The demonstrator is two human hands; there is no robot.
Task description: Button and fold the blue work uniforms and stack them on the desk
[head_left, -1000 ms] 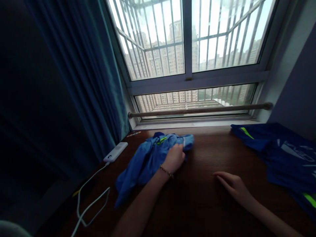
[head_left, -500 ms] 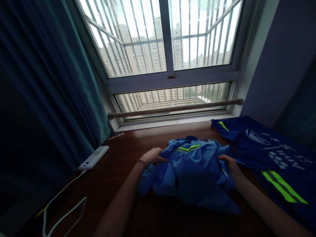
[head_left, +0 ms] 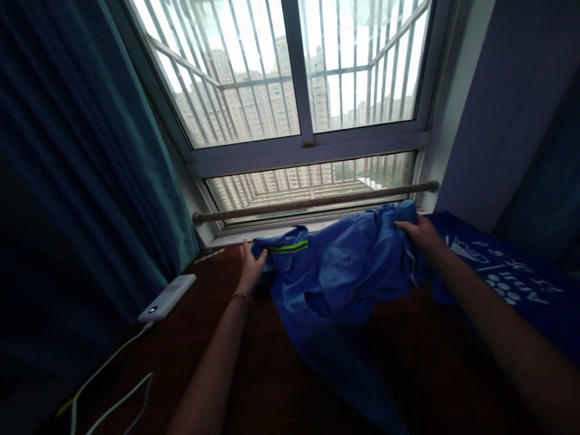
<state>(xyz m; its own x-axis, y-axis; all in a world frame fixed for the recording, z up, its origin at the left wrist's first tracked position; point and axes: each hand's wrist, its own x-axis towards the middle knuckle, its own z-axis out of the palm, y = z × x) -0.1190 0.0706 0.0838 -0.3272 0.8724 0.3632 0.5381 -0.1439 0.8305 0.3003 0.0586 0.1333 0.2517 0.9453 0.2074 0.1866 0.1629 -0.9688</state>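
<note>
A light blue shirt (head_left: 344, 272) with a neon-green stripe on its collar hangs spread between both hands above a dark wooden table (head_left: 254, 374). My left hand (head_left: 251, 266) is closed on the shirt's left end by the collar; a bead bracelet sits on that wrist. My right hand (head_left: 419, 232) is closed on the shirt's right end, raised a little higher. The shirt's lower part trails down onto the table toward me.
A darker blue garment with white print (head_left: 502, 284) lies on the table at the right. A white power bank (head_left: 167, 297) with a white cable (head_left: 104, 386) lies at the left by the teal curtain (head_left: 90, 181). A wooden rod (head_left: 312, 202) runs along the barred window (head_left: 290, 78).
Both hands have lifted the shirt from a crumpled heap on the table and pulled it apart, away from me toward the window. The view has turned slightly right.
</note>
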